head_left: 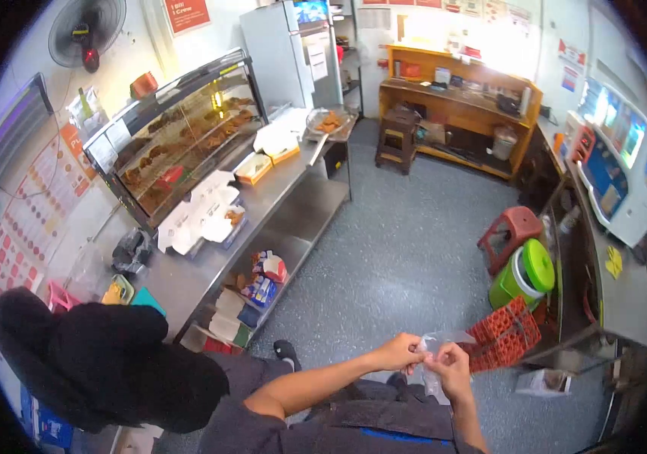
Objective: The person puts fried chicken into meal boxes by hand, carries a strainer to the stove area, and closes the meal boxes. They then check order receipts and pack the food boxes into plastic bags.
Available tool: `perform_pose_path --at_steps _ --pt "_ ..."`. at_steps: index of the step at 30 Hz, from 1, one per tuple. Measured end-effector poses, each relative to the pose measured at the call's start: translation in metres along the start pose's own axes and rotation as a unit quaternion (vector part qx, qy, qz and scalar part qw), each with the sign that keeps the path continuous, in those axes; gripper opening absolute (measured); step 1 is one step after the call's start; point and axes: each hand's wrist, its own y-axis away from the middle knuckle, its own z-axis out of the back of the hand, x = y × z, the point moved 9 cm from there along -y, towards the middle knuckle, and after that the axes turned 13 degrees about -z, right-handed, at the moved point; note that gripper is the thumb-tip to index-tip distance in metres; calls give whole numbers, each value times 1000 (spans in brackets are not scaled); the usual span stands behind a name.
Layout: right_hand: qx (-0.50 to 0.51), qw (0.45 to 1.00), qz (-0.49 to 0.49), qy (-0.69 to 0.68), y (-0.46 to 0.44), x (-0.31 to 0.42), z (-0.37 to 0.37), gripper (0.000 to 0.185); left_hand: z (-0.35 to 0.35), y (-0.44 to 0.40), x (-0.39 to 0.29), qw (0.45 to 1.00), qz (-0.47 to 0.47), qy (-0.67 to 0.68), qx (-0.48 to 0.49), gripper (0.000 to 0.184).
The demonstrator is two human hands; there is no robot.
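Note:
My left hand (pixel 403 353) and my right hand (pixel 452 371) are close together in front of my dark clothing, low in the view. Between them is a clear plastic bag (pixel 448 337), thin and crumpled, with part of it rising above the fingers and part hanging below. The fingertips of both hands are pinched on the plastic. Whether anything is inside the bag, I cannot make out.
A co-worker in black (pixel 111 356) stands close on my left, beside the steel counter (pixel 255 219). Open food boxes (pixel 202 216) and a glass display case (pixel 187 136) stand there. On my right are red crates (pixel 505 333), a green cooler (pixel 524 276) and a stool (pixel 512 231).

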Motion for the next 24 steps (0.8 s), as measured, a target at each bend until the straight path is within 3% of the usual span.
perform_pose_path --at_steps 2,3,4,5,6,7,8,9,11,12,13,14,15,16,17,18,20,21,22,24 --pt "119 992 -26 40 -70 26 -18 24 57 -28 -27 989 -43 -57 -126 26" --pt "109 992 28 55 -104 41 -22 19 88 -35 -29 978 -46 -65 -194 24" --pt "114 991 29 57 -138 55 -30 19 112 -44 -29 977 -47 -66 -199 24" --pt "72 978 124 155 -163 84 -37 15 143 -40 -26 958 -40 -68 -275 25" --pt "34 944 214 249 -183 102 -47 12 171 -32 -20 933 -27 -66 -352 25" --pt "75 897 275 338 -206 105 -69 8 191 -33 -18 929 -24 -59 -364 25" --pt "90 895 271 342 -228 105 -82 8 215 -31 -19 913 -33 -81 -398 26" --pt "105 852 272 434 -243 103 -110 12 233 -32 -18 896 -39 -101 -430 26" --pt "139 781 220 568 -287 84 -150 24 264 -49 -29 893 -25 -119 -434 28" --pt "144 780 217 568 -321 71 -161 24 284 -58 -35 892 -22 -147 -428 30" --pt "190 743 224 602 -358 48 -178 21 305 -72 -33 888 -5 -239 -392 30" --pt "233 701 227 634 -387 28 -193 22 328 -83 -30 889 -2 -235 -392 30" --pt "237 698 219 639 -416 27 -202 22 344 -101 -37 888 -9 -305 -343 28" --pt "362 856 -85 359 -457 18 -208 28 364 -123 -54 879 -23 -375 -293 27" --pt "404 834 -376 1 -470 8 -218 36 385 -137 -61 884 3 -368 -287 25" --pt "399 836 -376 11 -492 26 -227 36 412 -156 -67 886 -5 -362 -291 25" --pt "240 869 -410 -136 -527 49 -234 42 449 -186 -85 875 -80 -403 -256 24" --pt "356 806 -427 -204 -563 26 -230 39 472 -200 -94 873 -83 -405 -259 23" --pt "359 799 -439 -201 -572 33 -246 39 496 -215 -104 870 -84 -409 -263 22" --pt "167 872 -328 -324 -620 76 -257 37 545 -242 -104 865 -86 -421 -259 21"
